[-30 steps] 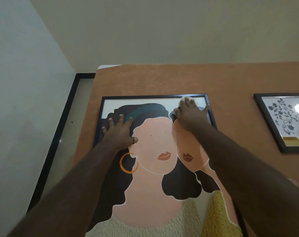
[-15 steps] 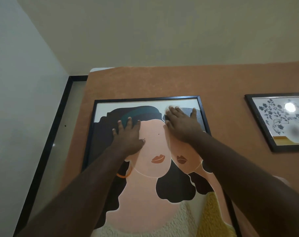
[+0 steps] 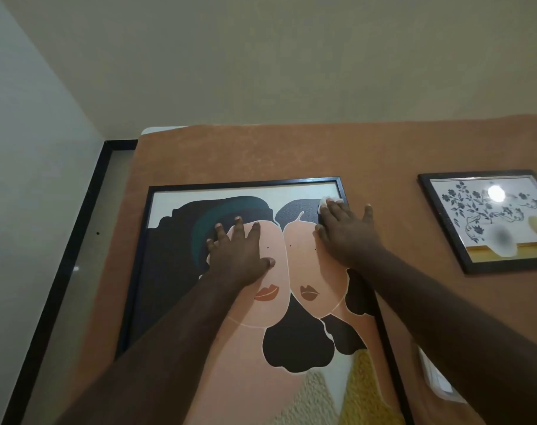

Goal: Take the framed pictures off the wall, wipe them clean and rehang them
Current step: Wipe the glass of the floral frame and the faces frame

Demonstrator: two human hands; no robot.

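At the far left of the frame a pale side wall (image 3: 31, 179) meets a black door frame (image 3: 74, 240) that runs diagonally down to the lower left corner. Right of it begins the terracotta wall panel (image 3: 261, 154), whose top edge crosses the middle of the frame under the cream upper wall (image 3: 291, 56).

The large picture (image 3: 199, 348), in a thin black frame, hangs on that panel in the centre and lower centre; its lower part runs out of the bottom of the frame. It shows two stylised heads with dark hair. A strip of bare panel lies between its left edge and the door frame, and a wider band above its top edge.

The left hand (image 3: 239, 256) lies flat on the picture, fingers spread and straight, holding nothing. The right hand (image 3: 347, 231) presses flat near the picture's upper right corner, thumb out over the frame's right edge onto the panel; a white cloth (image 3: 327, 201) shows at its fingertips, touching the picture just under the top edge.

A stretch of bare panel separates this from the small picture (image 3: 491, 219) at the right edge of the frame, black-framed, with a flower print and a bright reflection on it. A white switch plate (image 3: 439, 384) shows at lower right, beside the right forearm.
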